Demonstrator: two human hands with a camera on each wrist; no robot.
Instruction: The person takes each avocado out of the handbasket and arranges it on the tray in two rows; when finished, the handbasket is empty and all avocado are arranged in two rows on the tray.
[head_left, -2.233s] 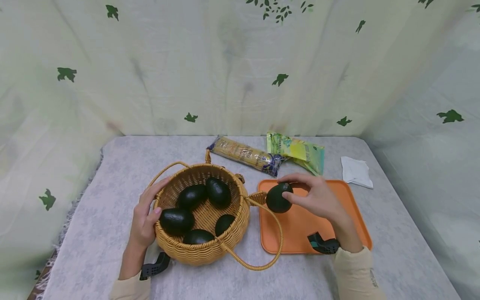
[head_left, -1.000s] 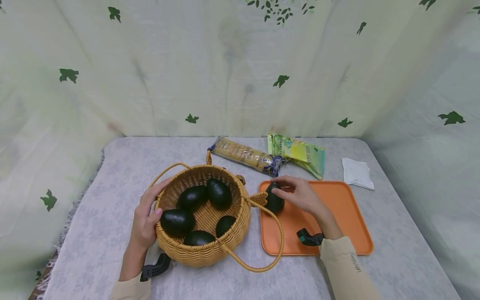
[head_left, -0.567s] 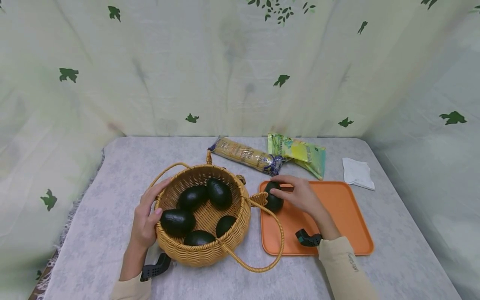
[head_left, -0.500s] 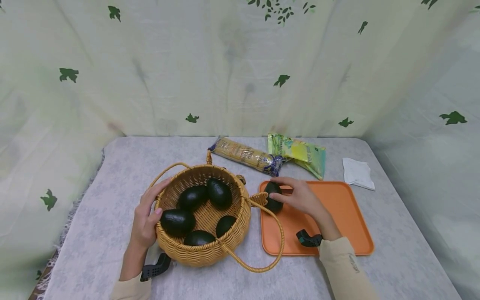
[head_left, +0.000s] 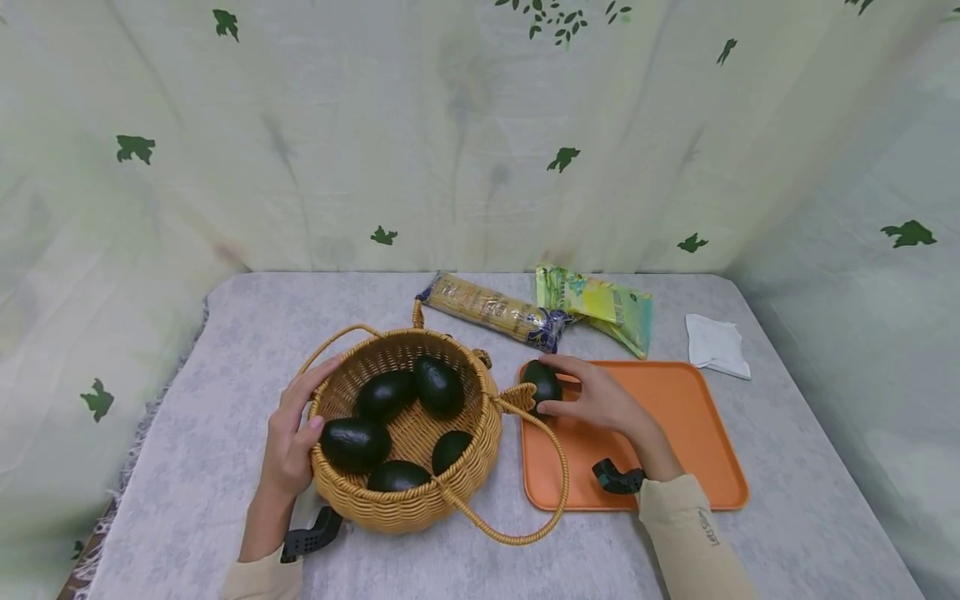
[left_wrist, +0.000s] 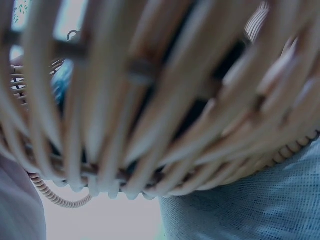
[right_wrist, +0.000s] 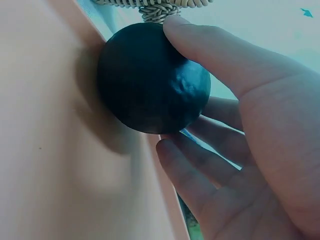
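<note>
A round wicker basket [head_left: 405, 508] holds several dark green avocados [head_left: 438, 387]. My left hand [head_left: 288, 437] holds its left side, fingers along the outer wall and thumb at the rim. Only wicker strands of the basket [left_wrist: 150, 100] fill most of the left wrist view; the left fingers are hard to make out there. At the left end of the orange tray [head_left: 637, 492], my right hand [head_left: 600, 400] holds another avocado [head_left: 542, 383] between thumb and fingers. In the right wrist view the thumb lies on this avocado [right_wrist: 150, 80], with the fingers behind and below it.
A pack of noodles [head_left: 491, 310] and green-yellow packets [head_left: 596, 304] lie behind the basket and tray. A folded white tissue [head_left: 716, 344] is at the right. The basket's long handle [head_left: 555, 508] loops over the tray's left edge.
My right hand has moved left and lowered the avocado to the tray's left end; most recently the avocado has shifted slightly left. My left hand and the basket stay in place.
</note>
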